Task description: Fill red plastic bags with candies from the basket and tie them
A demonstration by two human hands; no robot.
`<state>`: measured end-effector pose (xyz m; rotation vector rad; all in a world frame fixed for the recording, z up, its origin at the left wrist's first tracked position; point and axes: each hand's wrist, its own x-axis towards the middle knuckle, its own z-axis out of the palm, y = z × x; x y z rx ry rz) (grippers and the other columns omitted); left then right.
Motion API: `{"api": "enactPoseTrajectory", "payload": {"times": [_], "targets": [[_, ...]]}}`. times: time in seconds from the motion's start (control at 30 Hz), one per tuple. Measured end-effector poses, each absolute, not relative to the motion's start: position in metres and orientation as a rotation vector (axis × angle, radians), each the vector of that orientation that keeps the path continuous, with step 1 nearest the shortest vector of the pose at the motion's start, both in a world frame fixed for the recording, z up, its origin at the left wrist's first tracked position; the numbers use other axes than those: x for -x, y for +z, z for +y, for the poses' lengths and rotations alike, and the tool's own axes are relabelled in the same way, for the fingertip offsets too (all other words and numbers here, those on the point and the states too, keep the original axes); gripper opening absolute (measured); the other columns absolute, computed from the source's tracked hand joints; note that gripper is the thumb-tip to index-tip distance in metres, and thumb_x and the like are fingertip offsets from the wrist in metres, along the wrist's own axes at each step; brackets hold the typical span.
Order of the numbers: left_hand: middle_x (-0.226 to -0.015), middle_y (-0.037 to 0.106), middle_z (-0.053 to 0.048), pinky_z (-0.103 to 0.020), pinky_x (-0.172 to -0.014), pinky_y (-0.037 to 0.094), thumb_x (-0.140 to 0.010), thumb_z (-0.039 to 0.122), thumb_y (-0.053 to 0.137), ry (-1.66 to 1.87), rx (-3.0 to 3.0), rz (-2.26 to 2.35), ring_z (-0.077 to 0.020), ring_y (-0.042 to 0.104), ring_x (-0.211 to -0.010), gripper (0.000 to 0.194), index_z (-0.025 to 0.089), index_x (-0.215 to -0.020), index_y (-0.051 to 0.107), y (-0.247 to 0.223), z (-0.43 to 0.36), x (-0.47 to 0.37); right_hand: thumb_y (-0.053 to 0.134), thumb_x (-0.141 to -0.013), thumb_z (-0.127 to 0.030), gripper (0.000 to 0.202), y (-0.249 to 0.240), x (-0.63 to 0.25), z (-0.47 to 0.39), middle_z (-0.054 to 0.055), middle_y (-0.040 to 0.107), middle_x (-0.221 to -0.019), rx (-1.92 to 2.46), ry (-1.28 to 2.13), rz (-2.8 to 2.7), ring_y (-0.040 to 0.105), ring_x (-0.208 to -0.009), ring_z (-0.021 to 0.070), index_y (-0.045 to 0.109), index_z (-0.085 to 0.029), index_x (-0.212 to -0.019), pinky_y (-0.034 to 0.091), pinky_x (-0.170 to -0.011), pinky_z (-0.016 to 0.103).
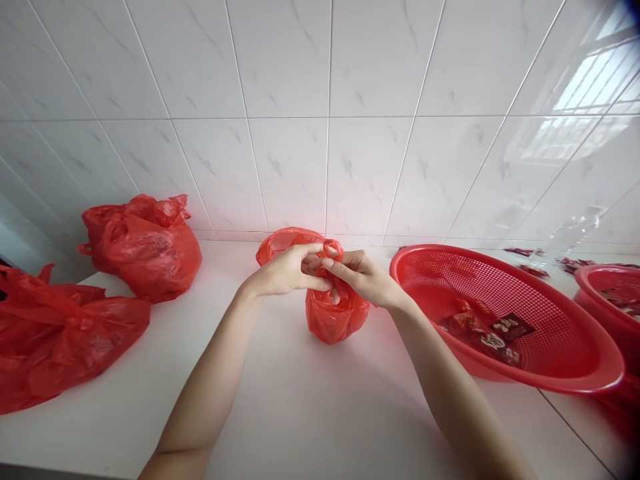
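Forearms [207, 393]: in from bottom edge, over white counter [300, 427]
Left hand [287, 270]: fingers closed on bag's bunched top
Right hand [367, 277]: thumb and fingers pinching same bunch, just beside left
Red bag [337, 325]: mid-counter, below both hands, part flaring behind left
Counter left: two tied red bags [150, 257]
Counter right: red basket [565, 333], few packets [513, 327] inside
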<state>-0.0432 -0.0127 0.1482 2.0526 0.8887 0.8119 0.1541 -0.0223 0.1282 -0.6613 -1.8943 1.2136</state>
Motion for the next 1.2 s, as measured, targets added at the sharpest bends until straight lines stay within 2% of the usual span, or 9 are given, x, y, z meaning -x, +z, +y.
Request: {"api": "enactPoseTrajectory", "payload": {"times": [0.1, 0.23, 0.3, 0.47, 0.6, 0.77, 0.9, 1.0, 1.2], "targets": [[-0.083, 0.071, -0.001, -0.033, -0.078, 0.055, -0.075, 0.019, 0.068, 0.707, -2.006, 0.919, -0.0209, 0.07, -0.086, 0.026, 0.022, -0.101, 0.066, 0.144, -0.01, 0.038, 0.058, -0.091, -0.055, 0.041, 0.126, -0.154, -0.02, 0.0, 0.063, -0.06, 0.794, 1.071, -1.852, 0.058, -0.051, 0.013, 0.069, -0.017, -0.081, 0.045, -0.05, 0.027], [-0.064, 0.058, 0.002, -0.026, -0.053, 0.044, -0.077, 0.018, 0.059, 0.789, -2.047, 1.076, -0.0151, 0.059, -0.06, 0.01, 0.021, -0.084, 0.064, 0.139, -0.01, 0.034, 0.063, -0.087, -0.055, 0.04, 0.121, -0.149, -0.019, 0.001, 0.062, -0.064, 0.853, 1.019, -1.735, 0.055, -0.053, 0.0125, 0.069, -0.017, -0.078, 0.042, -0.048, 0.026], [-0.062, 0.057, 0.003, -0.025, -0.05, 0.04, -0.079, 0.017, 0.054, 0.837, -2.041, 1.095, -0.0137, 0.056, -0.057, 0.013, 0.021, -0.086, 0.065, 0.137, -0.01, 0.032, 0.064, -0.087, -0.052, 0.036, 0.12, -0.146, -0.019, 0.002, 0.064, -0.069, 0.843, 0.989, -1.684, 0.058, -0.059, 0.0136, 0.068, -0.017, -0.077, 0.045, -0.053, 0.026], [-0.093, 0.072, -0.003, -0.029, -0.072, 0.052, -0.082, 0.021, 0.057, 1.021, -1.923, 1.011, -0.019, 0.067, -0.086, 0.026, 0.023, -0.103, 0.072, 0.137, -0.004, 0.032, 0.067, -0.086, -0.039, 0.02, 0.118, -0.143, -0.017, 0.001, 0.066, -0.081, 0.796, 0.886, -1.588, 0.063, -0.073, 0.0147, 0.065, -0.019, -0.085, 0.051, -0.064, 0.027], [-0.104, 0.074, -0.004, -0.033, -0.09, 0.051, -0.078, 0.023, 0.069, 1.03, -1.729, 0.901, -0.0213, 0.067, -0.102, 0.023, 0.023, -0.1, 0.076, 0.137, 0.006, 0.04, 0.067, -0.085, -0.034, 0.015, 0.118, -0.144, -0.013, 0.0, 0.066, -0.08, 0.779, 0.868, -1.575, 0.063, -0.073, 0.0141, 0.063, -0.019, -0.085, 0.051, -0.064, 0.026], [-0.097, 0.076, -0.006, -0.035, -0.087, 0.054, -0.079, 0.036, 0.073, 1.059, -1.521, 0.881, -0.0215, 0.069, -0.094, 0.022, 0.021, -0.094, 0.079, 0.134, 0.017, 0.046, 0.066, -0.087, -0.029, 0.011, 0.119, -0.151, -0.009, 0.004, 0.071, -0.088, 0.756, 0.847, -1.641, 0.066, -0.083, 0.0177, 0.07, -0.019, -0.088, 0.053, -0.075, 0.031], [-0.092, 0.077, -0.005, -0.034, -0.089, 0.054, -0.068, 0.028, 0.08, 1.179, -1.42, 0.993, -0.0205, 0.07, -0.092, 0.021, 0.021, -0.088, 0.079, 0.127, 0.026, 0.047, 0.069, -0.084, -0.026, 0.009, 0.121, -0.162, -0.008, 0.005, 0.069, -0.093, 0.868, 0.623, -1.76, 0.064, -0.091, 0.0191, 0.076, -0.021, -0.085, 0.05, -0.084, 0.034], [-0.089, 0.076, -0.003, -0.033, -0.09, 0.054, -0.065, 0.025, 0.079, 1.259, -1.395, 1.077, -0.02, 0.07, -0.091, 0.019, 0.021, -0.083, 0.079, 0.121, 0.034, 0.049, 0.069, -0.083, -0.023, 0.007, 0.126, -0.17, -0.011, 0.004, 0.066, -0.091, 0.929, 0.563, -1.927, 0.061, -0.085, 0.0172, 0.074, -0.021, -0.079, 0.048, -0.08, 0.033], [-0.084, 0.075, -0.003, -0.033, -0.087, 0.054, -0.06, 0.02, 0.076, 1.279, -1.432, 1.253, -0.0185, 0.069, -0.084, 0.015, 0.021, -0.075, 0.077, 0.106, 0.051, 0.053, 0.06, -0.085, -0.016, 0.02, 0.136, -0.177, -0.021, 0.002, 0.059, -0.077, 0.925, 0.592, -2.4, 0.049, -0.068, 0.0121, 0.06, -0.018, -0.065, 0.041, -0.063, 0.027]]}}
